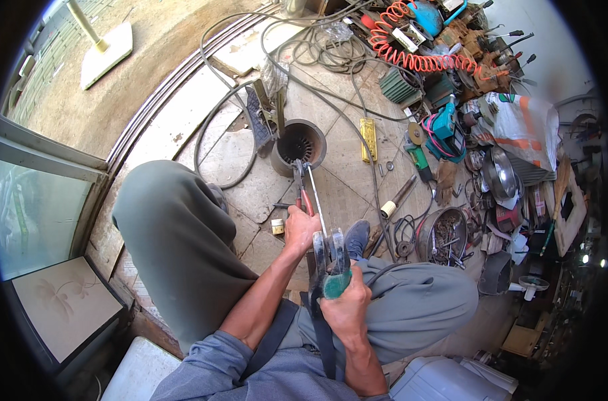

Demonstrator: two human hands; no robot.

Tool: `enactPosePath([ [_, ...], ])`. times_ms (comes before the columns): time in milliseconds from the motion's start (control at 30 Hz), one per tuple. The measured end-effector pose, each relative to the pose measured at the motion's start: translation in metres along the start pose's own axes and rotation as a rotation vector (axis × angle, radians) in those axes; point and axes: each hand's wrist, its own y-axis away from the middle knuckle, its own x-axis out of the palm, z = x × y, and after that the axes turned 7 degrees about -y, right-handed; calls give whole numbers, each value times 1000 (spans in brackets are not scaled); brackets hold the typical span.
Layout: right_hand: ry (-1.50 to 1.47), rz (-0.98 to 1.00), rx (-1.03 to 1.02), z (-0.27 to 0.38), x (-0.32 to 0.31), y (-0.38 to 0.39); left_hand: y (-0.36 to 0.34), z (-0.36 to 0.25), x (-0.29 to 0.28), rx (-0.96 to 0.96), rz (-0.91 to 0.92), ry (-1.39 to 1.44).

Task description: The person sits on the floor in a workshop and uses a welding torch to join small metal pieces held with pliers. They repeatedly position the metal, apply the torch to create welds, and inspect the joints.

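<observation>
My left hand (300, 229) is closed round the red handles of pliers (299, 194). The plier jaws reach the near rim of an open grey metal cylinder (282, 158), which has ribs or slots inside. Whether the jaws grip anything there is too small to tell. My right hand (347, 307) grips a green-handled clamp, apparently an electrode holder (337, 283), with worn grey jaws. From those jaws a thin pale rod (316, 200) runs forward to the cylinder's mouth, beside the pliers. A small yellowish jar (277, 226) stands left of my left hand.
A metal bracket (267, 113) stands against the cylinder's far left side. Black cables (344, 100) loop over the tiled floor. Right lie a yellow strip (368, 139), a green grinder (420, 162), a teal power tool (445, 130), and a bowl of metal scraps (443, 235).
</observation>
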Motion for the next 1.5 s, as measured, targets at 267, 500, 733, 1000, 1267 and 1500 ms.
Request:
enactPosePath([
  [267,4,16,-24,-2,3,0,-4,6,1,30,36,28],
  [500,26,7,-8,-2,4,0,-4,6,2,5,22,19],
  [733,53,18,-4,-3,5,-1,-8,10,10,-4,-26,37],
  [1000,61,27,-11,2,6,-1,-7,8,9,-8,-16,11],
  [1267,96,25,-10,1,8,1,-2,3,1,27,30,-5],
  [1500,85,59,27,5,3,-2,-4,6,1,14,21,16],
])
